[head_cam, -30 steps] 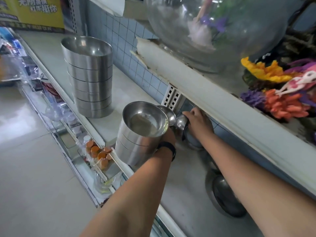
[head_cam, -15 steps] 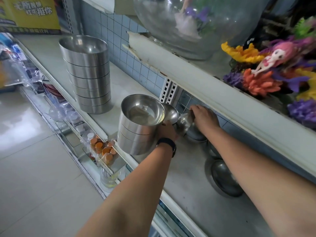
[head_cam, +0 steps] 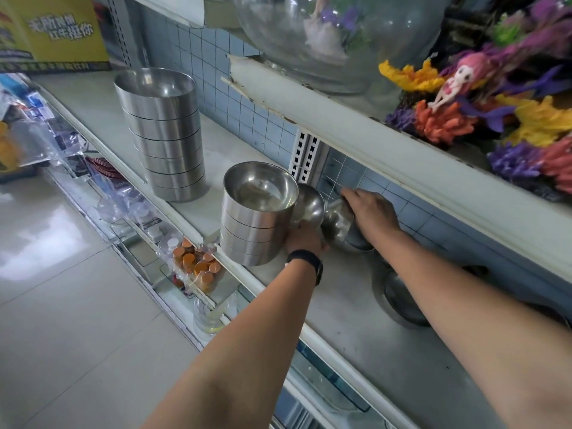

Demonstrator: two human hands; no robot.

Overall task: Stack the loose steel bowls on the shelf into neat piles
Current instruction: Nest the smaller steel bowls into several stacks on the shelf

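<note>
My left hand (head_cam: 305, 239) grips a short stack of steel bowls (head_cam: 257, 218) at the front edge of the shelf (head_cam: 356, 329); its fingers are hidden behind the stack. A smaller bowl (head_cam: 309, 205) leans against the stack's right side. My right hand (head_cam: 371, 212) holds a tilted steel bowl (head_cam: 337, 222) just right of it, under the upper shelf. A tall stack of bowls (head_cam: 167, 134) stands further left. A loose bowl (head_cam: 402, 300) lies on the shelf beside my right forearm, and another bowl (head_cam: 360, 244) sits below my right hand.
The upper shelf edge (head_cam: 387, 144) overhangs close above my right hand and carries a glass fishbowl (head_cam: 325, 41) and plastic corals (head_cam: 442, 119). Below the shelf front hang packets and orange-capped bottles (head_cam: 198, 267). The tiled floor (head_cam: 62, 305) lies to the left.
My right hand has drawn a bowl out from under the upper shelf and tipped it toward the short stack. My left hand keeps its grip on that stack.
</note>
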